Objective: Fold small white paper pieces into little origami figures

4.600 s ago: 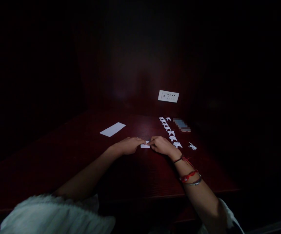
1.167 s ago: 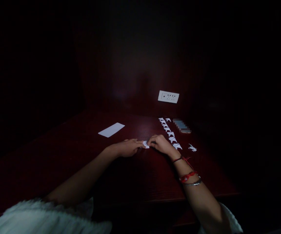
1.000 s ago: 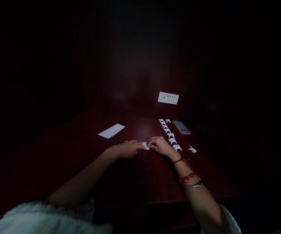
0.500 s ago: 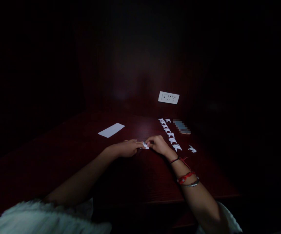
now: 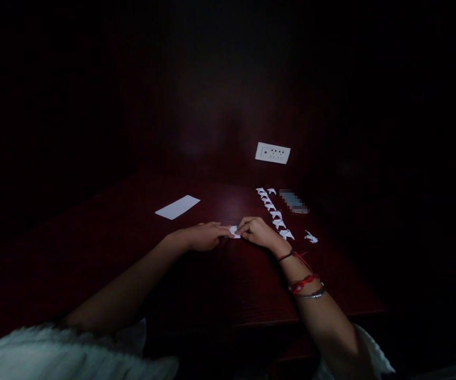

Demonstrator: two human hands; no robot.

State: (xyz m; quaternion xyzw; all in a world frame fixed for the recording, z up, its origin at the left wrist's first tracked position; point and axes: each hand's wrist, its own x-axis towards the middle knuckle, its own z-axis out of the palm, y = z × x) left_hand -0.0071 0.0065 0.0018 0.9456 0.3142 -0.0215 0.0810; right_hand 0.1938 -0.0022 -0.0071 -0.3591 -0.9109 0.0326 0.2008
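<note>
A small folded piece of white paper [image 5: 234,231] lies on the dark red table, between my hands. My left hand [image 5: 206,236] comes in from the left, its fingertips closed on the paper's left end. From the right, my right hand [image 5: 255,231] has its fingers bent in a pinch at the paper's other end. Both sets of fingers hide part of the paper, so its exact folds cannot be made out. Just beyond my right hand runs a slanting row of several folded white paper pieces [image 5: 276,215].
A flat white paper sheet [image 5: 178,207] lies at the left. Right of the row are a phone-like flat object [image 5: 293,201], blurred out, and a loose folded paper [image 5: 311,237]. A white socket panel [image 5: 273,153] is on the back wall. The table [image 5: 247,295] ends toward me.
The view has tilted slightly, so the scene sits a little higher. My right fingers have shifted slightly along the small paper, and more of its surface shows. Both hands stay at it.
</note>
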